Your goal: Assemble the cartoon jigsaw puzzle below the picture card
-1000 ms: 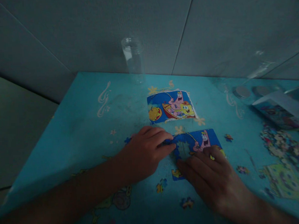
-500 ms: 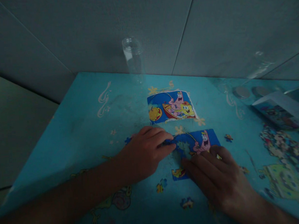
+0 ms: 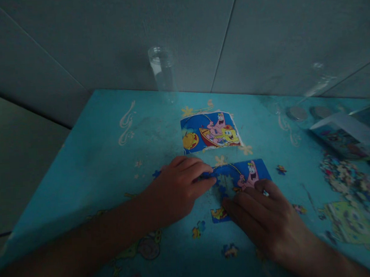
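Note:
A partly joined jigsaw puzzle (image 3: 260,168) with a blue ground and a pink starfish figure lies on the table, with a gap in its middle left. My left hand (image 3: 182,189) rests at its left side, thumb and fingertips closed on a dark blue puzzle piece (image 3: 202,177), mostly covered. Over the lower right part my right hand (image 3: 265,218) is curled, its fingertips pressed against a blue puzzle piece (image 3: 223,190) at the gap. Behind the puzzle is a picture card (image 3: 207,131) of the same scene. Loose pieces (image 3: 198,229) (image 3: 229,251) lie in front.
A clear plastic jar (image 3: 163,72) stands at the back by the wall, with another transparent container (image 3: 320,83) at the right. Two round lids (image 3: 297,113), a folded printed card (image 3: 346,137) and a heap of puzzle pieces (image 3: 348,178) are on the right side.
The whole view has shifted slightly, so things sit a little further left. Both hands keep nearly the same place; the blue piece by my right fingertips shows a little more clearly.

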Tool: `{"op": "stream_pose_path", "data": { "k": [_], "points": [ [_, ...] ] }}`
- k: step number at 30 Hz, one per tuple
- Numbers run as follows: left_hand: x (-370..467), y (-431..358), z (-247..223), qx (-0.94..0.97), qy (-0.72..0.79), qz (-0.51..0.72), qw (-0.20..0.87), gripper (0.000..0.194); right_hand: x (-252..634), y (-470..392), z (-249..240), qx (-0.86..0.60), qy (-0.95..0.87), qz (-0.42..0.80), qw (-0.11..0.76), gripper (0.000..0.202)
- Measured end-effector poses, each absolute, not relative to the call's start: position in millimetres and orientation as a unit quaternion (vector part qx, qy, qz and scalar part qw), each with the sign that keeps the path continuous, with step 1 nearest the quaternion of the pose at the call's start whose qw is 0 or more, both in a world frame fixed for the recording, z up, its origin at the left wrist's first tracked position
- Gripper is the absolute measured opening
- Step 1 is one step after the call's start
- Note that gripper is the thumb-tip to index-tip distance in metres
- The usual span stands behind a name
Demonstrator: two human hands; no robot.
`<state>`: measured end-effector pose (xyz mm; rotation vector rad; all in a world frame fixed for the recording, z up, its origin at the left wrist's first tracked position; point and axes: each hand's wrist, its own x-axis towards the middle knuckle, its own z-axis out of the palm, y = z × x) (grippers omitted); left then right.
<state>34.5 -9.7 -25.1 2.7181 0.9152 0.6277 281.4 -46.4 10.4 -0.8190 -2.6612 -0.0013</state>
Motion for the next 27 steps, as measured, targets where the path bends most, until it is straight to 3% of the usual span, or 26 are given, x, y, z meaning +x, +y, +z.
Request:
{"op": "stream_pose_path", "data": {
  "k": [16,23,27],
  "points": [
    [33,-10,-25,0.921,0.308,0.207,0.115,0.034,281,-46,10,-0.289,-0.939,0.007,0.185,0.031],
    [32,-9,-23,0.923,0.301,0.210,0.116,0.034,303,-38,12,-0.323,-0.921,0.019,0.218,0.012],
    [31,-8,-24,0.923,0.295,0.215,0.121,0.036,330,-21,16,-0.423,-0.866,-0.056,0.259,0.005]
  ]
}}
